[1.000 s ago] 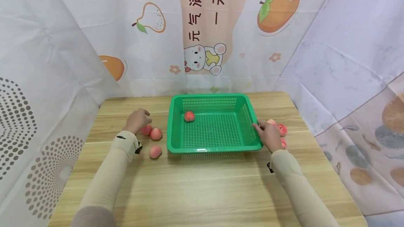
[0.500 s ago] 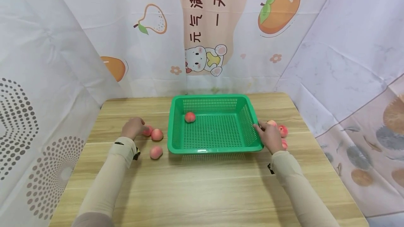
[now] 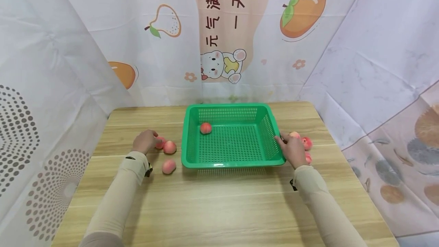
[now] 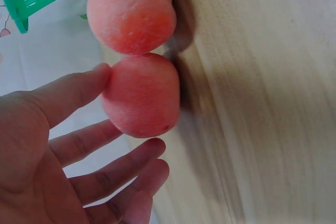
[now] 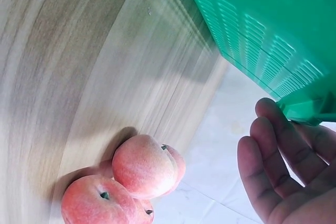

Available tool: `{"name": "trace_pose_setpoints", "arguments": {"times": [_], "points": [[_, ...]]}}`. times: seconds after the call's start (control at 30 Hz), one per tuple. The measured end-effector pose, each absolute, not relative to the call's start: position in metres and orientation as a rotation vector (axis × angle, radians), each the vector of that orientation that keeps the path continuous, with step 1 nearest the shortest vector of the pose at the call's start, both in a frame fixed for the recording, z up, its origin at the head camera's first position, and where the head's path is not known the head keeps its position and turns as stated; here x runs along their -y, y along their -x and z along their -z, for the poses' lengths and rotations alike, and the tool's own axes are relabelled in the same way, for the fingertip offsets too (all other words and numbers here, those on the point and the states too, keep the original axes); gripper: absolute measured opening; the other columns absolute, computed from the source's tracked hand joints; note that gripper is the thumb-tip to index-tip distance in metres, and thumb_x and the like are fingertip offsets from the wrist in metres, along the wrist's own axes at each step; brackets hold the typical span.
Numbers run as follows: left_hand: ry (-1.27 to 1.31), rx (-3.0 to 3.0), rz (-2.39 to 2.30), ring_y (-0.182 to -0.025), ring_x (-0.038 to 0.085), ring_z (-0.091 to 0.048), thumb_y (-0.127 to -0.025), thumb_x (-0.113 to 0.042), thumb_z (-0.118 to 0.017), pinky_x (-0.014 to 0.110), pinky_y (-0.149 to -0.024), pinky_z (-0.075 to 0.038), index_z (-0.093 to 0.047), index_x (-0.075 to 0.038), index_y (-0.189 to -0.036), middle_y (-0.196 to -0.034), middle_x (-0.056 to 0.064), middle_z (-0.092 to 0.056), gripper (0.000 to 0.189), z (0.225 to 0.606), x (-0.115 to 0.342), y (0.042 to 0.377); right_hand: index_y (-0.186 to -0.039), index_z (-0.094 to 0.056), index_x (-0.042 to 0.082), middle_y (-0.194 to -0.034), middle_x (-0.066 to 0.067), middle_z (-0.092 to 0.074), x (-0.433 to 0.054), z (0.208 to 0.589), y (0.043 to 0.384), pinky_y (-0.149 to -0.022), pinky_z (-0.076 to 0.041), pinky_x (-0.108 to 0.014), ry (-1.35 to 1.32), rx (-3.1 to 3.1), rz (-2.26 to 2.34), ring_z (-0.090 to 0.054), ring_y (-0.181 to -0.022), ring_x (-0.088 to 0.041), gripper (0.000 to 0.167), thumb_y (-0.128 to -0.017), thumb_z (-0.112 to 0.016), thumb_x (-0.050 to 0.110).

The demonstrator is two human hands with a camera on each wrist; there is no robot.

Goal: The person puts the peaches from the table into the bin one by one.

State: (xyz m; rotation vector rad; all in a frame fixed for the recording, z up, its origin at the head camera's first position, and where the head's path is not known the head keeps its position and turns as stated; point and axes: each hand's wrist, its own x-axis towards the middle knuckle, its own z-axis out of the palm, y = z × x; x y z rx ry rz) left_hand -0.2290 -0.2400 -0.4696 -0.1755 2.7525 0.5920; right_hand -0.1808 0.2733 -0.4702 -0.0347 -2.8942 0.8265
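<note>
My left hand [image 3: 144, 141] is at the left of the table, its thumb and index finger on either side of a red peach [image 4: 142, 95] that rests on the wood. Touching that one is another peach [image 3: 169, 147], and a third peach [image 3: 169, 166] lies nearer the front. My right hand [image 3: 293, 149] holds the right rim of a green plastic basket [image 3: 233, 163]; in the right wrist view its fingers curl under the rim. Inside the basket, a single peach [image 3: 205, 128] sits toward the back left.
Several peaches [image 5: 144, 166] cluster on the table just right of my right hand, partly hidden by it in the head view. A printed curtain [image 3: 164, 60] hangs behind the wooden table [image 3: 219, 209], with more cloth at both sides.
My left hand has come down and slightly back toward the body, onto the red peach. The right hand stays on the basket rim, and the basket has not moved.
</note>
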Motion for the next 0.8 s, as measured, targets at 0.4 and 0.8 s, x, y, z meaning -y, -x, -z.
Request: {"name": "trace_pose_setpoints", "arguments": {"times": [0.4,0.8], "points": [[0.189,-2.782,-0.640,-0.116,0.044,-0.056,-0.093,-0.035,-0.061,0.052,-0.094,-0.044,-0.060,0.000,-0.126,-0.126,0.026,-0.061,0.049,0.481,0.244,0.236,-0.131,-0.058,-0.004,-0.119,-0.027,-0.065,-0.272,0.472,0.183,-0.084,-0.050,-0.053,0.066,2.908,-0.850,-0.065,-0.100,-0.038,0.045,-0.101,-0.054,0.029],[0.248,-2.748,-0.720,-0.112,0.041,-0.057,-0.091,-0.036,-0.064,0.051,-0.094,-0.044,-0.060,0.000,-0.126,-0.115,0.023,-0.066,0.050,0.483,0.244,0.235,-0.132,-0.059,-0.002,-0.122,-0.025,-0.064,-0.271,0.476,0.180,-0.089,-0.048,-0.055,0.070,2.876,-0.838,-0.063,-0.106,-0.041,0.045,-0.101,-0.053,0.031]]}}
